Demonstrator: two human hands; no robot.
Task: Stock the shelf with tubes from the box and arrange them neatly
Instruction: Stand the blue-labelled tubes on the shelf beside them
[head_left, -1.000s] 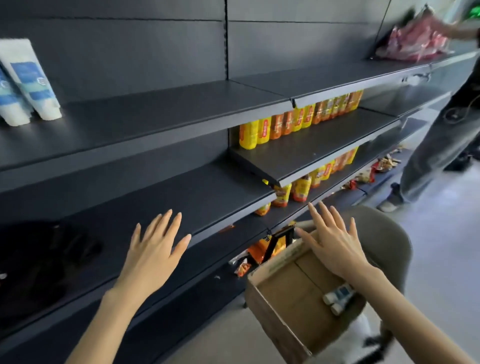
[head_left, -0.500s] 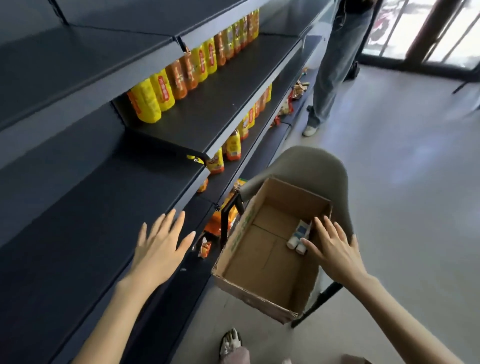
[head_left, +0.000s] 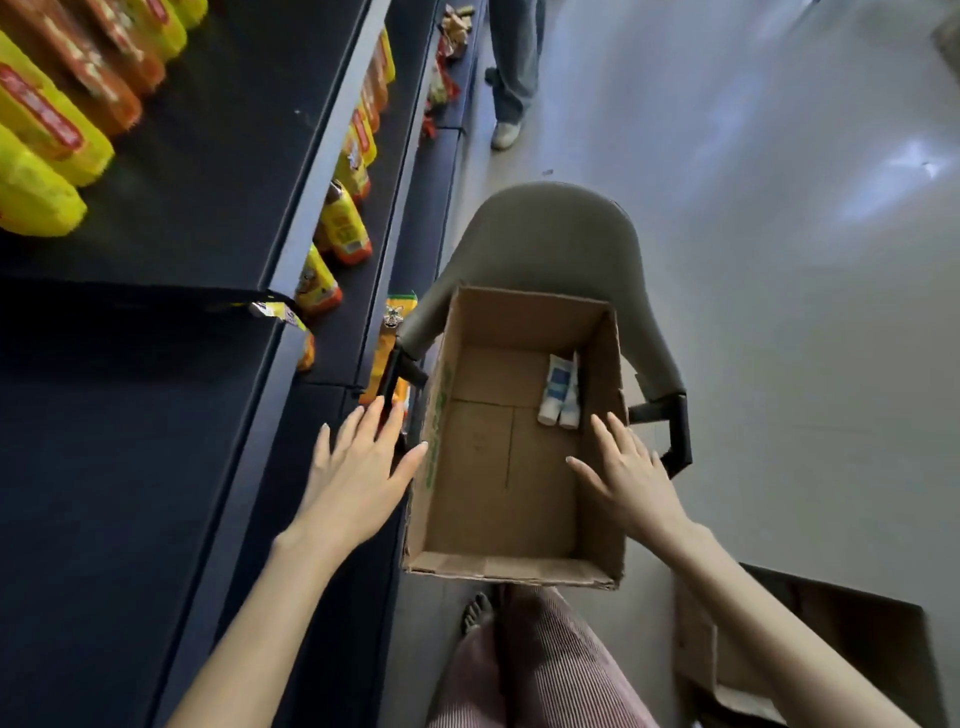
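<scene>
An open cardboard box (head_left: 485, 564) rests on a grey chair (head_left: 545, 234) beside the dark shelf (head_left: 135, 441). Two white tubes with blue labels (head_left: 558, 389) lie side by side at the box's far right corner. My right hand (head_left: 631, 478) hovers over the box's right wall with fingers straight, just short of the tubes. My left hand (head_left: 363, 467) is spread flat left of the box, its thumb by the left wall, over the shelf's edge. Neither hand holds anything.
Yellow and orange bottles (head_left: 47, 124) line the upper shelf, and more bottles (head_left: 343, 223) stand on a lower one. Another person's legs (head_left: 511, 67) stand further down the aisle. A second cardboard box (head_left: 810, 649) lies at lower right. My knee (head_left: 530, 665) is below the box.
The view tipped down from the shelves to the box. Both hands came down and forward: the left to the box's left side, the right over its right wall near the tubes.
</scene>
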